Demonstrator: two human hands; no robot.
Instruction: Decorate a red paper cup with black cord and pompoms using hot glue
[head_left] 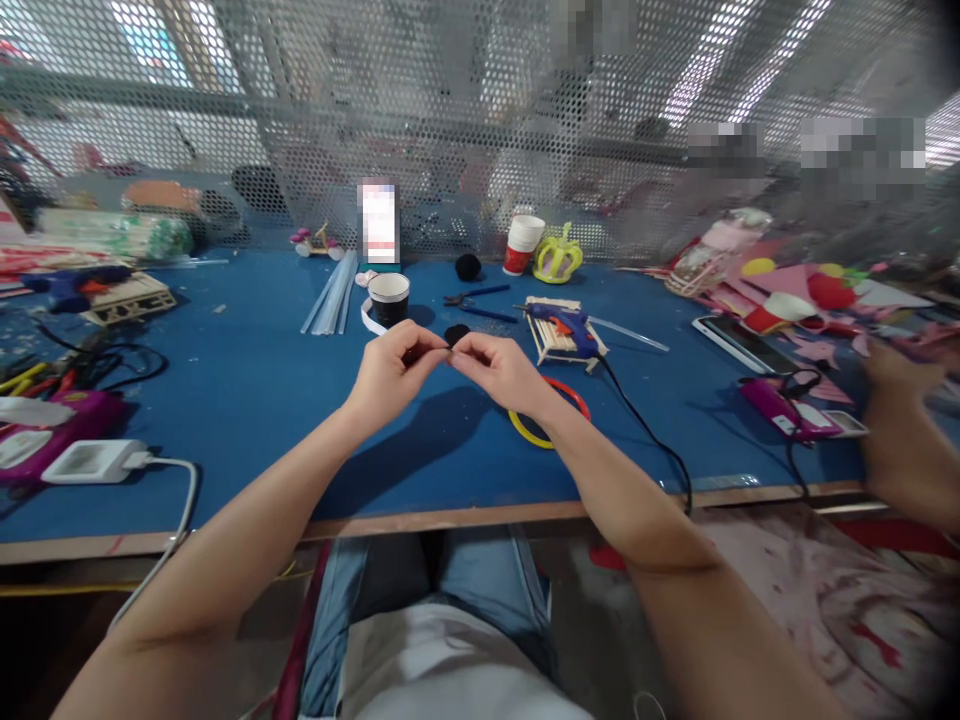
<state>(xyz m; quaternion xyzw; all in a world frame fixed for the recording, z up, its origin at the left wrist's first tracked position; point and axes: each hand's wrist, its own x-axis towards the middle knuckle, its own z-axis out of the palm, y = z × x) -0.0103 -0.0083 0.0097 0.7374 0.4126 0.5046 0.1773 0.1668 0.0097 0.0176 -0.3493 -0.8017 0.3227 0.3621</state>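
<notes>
Over the middle of the blue table, my left hand (391,372) and my right hand (504,374) meet at the fingertips. Both are closed in a pinch on a tiny dark bit between them, too small to name. Just behind the fingertips a black fuzzy ball (457,333) partly shows. A black paper cup (390,301) with a white rim stands beyond my left hand, a white strip beside it. Under my right wrist lies a red and yellow ring (531,428), partly hidden by the forearm.
A blue glue gun (574,330) rests on a wooden-stick stand, its cord trailing to the front edge. Pliers (480,298), clear glue sticks (330,295) and another black ball (468,266) lie farther back. At right, a co-worker's arm (907,430) reaches over the table near a phone (742,345).
</notes>
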